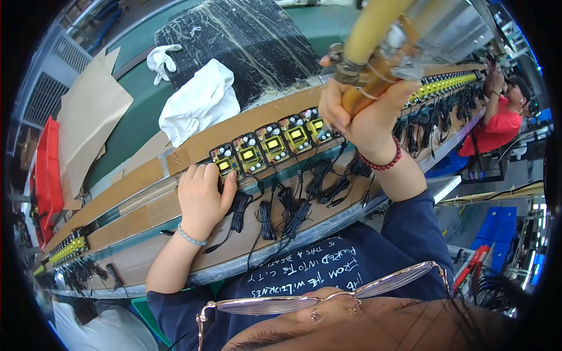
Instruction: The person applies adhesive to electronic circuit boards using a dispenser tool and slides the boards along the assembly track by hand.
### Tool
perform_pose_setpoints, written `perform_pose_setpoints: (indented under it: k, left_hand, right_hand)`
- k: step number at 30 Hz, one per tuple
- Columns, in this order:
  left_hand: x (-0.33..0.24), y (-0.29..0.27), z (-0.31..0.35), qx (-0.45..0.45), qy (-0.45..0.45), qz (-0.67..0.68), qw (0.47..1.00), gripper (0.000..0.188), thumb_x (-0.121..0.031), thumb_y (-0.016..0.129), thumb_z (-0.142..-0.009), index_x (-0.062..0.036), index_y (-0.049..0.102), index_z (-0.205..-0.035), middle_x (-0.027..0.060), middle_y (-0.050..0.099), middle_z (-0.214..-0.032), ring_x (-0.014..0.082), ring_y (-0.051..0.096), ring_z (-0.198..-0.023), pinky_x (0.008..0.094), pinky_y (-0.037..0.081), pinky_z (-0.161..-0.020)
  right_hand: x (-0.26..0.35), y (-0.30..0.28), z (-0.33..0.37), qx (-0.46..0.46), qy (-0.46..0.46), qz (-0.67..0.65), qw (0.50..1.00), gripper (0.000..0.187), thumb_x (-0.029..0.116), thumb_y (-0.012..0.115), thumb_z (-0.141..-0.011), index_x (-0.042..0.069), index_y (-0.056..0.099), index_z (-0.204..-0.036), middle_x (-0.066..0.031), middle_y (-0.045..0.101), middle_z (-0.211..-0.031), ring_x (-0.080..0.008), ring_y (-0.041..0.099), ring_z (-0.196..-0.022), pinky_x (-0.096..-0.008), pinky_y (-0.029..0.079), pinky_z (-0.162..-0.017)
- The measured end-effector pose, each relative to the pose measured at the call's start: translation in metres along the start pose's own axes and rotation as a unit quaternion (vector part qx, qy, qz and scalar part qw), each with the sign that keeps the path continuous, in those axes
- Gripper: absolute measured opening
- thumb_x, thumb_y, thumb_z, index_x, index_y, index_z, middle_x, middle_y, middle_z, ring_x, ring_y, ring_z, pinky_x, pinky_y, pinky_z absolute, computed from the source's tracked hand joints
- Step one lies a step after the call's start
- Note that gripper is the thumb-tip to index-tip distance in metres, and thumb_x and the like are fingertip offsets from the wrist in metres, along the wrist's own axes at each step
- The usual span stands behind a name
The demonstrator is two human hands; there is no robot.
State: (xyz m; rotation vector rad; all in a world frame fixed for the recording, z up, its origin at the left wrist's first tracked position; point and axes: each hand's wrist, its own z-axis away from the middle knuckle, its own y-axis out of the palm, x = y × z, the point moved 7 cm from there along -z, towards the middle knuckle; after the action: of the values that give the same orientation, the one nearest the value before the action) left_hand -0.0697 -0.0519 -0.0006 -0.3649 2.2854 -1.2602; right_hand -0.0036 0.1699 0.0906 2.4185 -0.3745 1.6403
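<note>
A row of small circuit boards (273, 142) with yellow transformers runs along the bench in front of me, black cables hanging from their near side. My left hand (202, 193) is at the row's left end, its fingers and thumb closed about the near edge of the end circuit board (223, 159). Raised over the row, my right hand (369, 111) is wrapped round an amber-brown handle joined to a thick yellow hose (374, 26) by a metal clamp. The tool's tip is hard to make out near the boards below my right hand.
Coiled black cables (295, 216) lie along the near edge. Beyond the row are a white cloth (202, 102), a white glove (163, 61) and a black streaked board (234, 44). More boards (69, 248) stand far left. A person in red (497, 128) works at the far right.
</note>
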Motion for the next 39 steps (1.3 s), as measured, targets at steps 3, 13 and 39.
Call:
perform_pose_setpoints:
  k: [3, 13, 39]
  left_hand:
    - [-0.001, 0.001, -0.001, 0.002, 0.002, -0.005, 1.0, 0.029, -0.023, 0.063, -0.079, -0.0058, 0.044, -0.067, 0.0107, 0.046, -0.063, 0.0295, 0.047, -0.062, 0.0399, 0.038, -0.057]
    - [-0.005, -0.003, -0.008, -0.001, 0.0, 0.005, 1.0, 0.031, -0.023, 0.063, -0.08, -0.0065, 0.044, -0.062, 0.0095, 0.045, -0.058, 0.0287, 0.046, -0.057, 0.0391, 0.037, -0.055]
    - [-0.108, 0.036, -0.08, 0.051, 0.123, 0.026, 0.991, 0.043, -0.027, 0.074, -0.063, -0.0117, 0.067, -0.103, 0.0181, 0.046, -0.128, 0.0407, 0.03, -0.129, 0.0546, 0.02, -0.107]
  right_hand:
    - [-0.005, 0.002, -0.001, -0.014, -0.031, -0.041, 0.999, 0.081, 0.079, 0.029, -0.08, 0.001, 0.05, -0.077, -0.0002, 0.037, -0.044, -0.0083, 0.036, -0.037, -0.0225, 0.028, -0.035]
    - [-0.009, 0.001, -0.004, 0.009, -0.043, -0.057, 0.997, 0.074, 0.073, 0.035, -0.083, 0.001, 0.048, -0.076, -0.0008, 0.039, -0.046, -0.0073, 0.038, -0.039, -0.0212, 0.028, -0.036]
    - [-0.004, 0.005, 0.004, 0.049, -0.061, -0.011, 0.997, 0.076, 0.074, 0.035, -0.082, -0.001, 0.049, -0.079, -0.0006, 0.041, -0.052, -0.007, 0.037, -0.043, -0.0217, 0.029, -0.039]
